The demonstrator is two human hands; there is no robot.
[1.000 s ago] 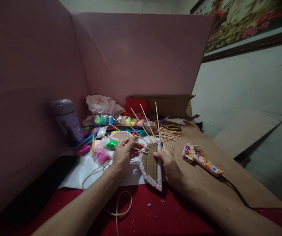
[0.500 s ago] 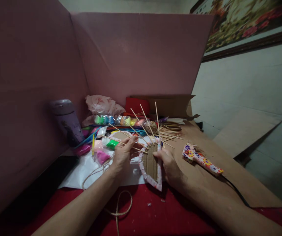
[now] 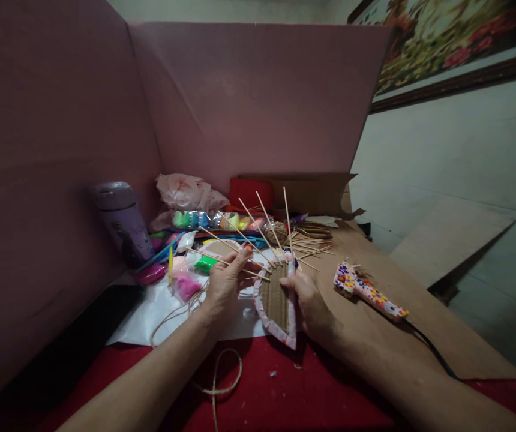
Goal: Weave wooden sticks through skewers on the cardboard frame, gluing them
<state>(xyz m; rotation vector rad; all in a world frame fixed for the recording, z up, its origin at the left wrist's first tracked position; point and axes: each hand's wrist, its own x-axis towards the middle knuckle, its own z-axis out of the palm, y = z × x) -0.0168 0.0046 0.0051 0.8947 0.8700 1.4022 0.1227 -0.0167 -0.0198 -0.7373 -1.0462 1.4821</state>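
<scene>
My right hand (image 3: 311, 300) grips the right side of a cardboard piece (image 3: 276, 309), its thumb on the bare brown face. The piece has a pale pink wrapped rim, a rounded top and a pointed lower end. Several thin bamboo skewers (image 3: 264, 217) fan up and out from its curved top edge. To the left, my left hand (image 3: 228, 285) is closed round the lowest skewers by thumb and fingers; exactly which ones it pinches is partly hidden. A twine length (image 3: 216, 391) trails below my left forearm over the red cloth.
A flower-patterned glue gun (image 3: 368, 291) with a black cord lies on brown cardboard at right. Loose skewers (image 3: 312, 247) and a twine ball (image 3: 275, 231) lie behind the hands. Coloured clay packs (image 3: 217, 221) and a purple bottle (image 3: 123, 222) stand left, near a dark flat object (image 3: 91, 324).
</scene>
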